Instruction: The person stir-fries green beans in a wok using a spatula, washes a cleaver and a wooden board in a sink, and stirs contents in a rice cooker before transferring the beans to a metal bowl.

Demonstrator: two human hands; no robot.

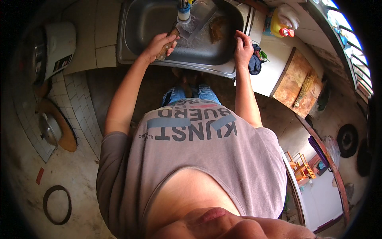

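My left hand [162,44] grips the worn wooden handle of a broad-bladed knife [204,25]. The blade, which looks like a cleaver's, lies over the stainless steel sink [143,38], just beneath the tap [183,13]. Water seems to wet the blade and sink floor. A brown piece of material [218,29], too unclear to name, is inside the basin towards the right. Over the right rim of the sink is my right hand [244,46], its fingers bent inwards; whether something small is between them is hidden.
Right of the sink lie a dark cloth [255,61] and a yellow bottle with a red cap [277,24]. Further right, a straw whisk [305,86] rests on a brown board [288,80]. A white appliance [59,44] stands on the left counter, and a lidded metal pot [50,128] below it.
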